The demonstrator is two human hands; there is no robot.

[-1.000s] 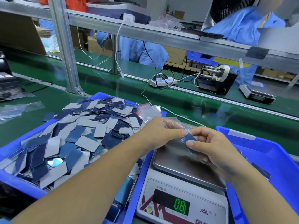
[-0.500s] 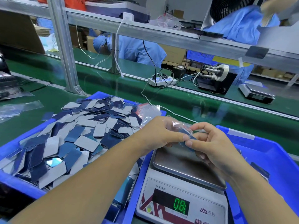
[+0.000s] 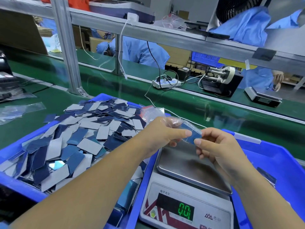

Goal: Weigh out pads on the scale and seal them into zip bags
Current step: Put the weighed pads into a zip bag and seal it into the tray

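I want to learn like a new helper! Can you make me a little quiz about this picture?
1. True or false: something lies on the scale pan.
2. What are both hands pinching? A) a cable B) a small zip bag with blue pads C) a box
3. Which side of the scale is the blue bin heaped with loose pads?

Key: 1. False; the pan is bare. 2. B; the left hand and right hand hold it above the pan. 3. The left.
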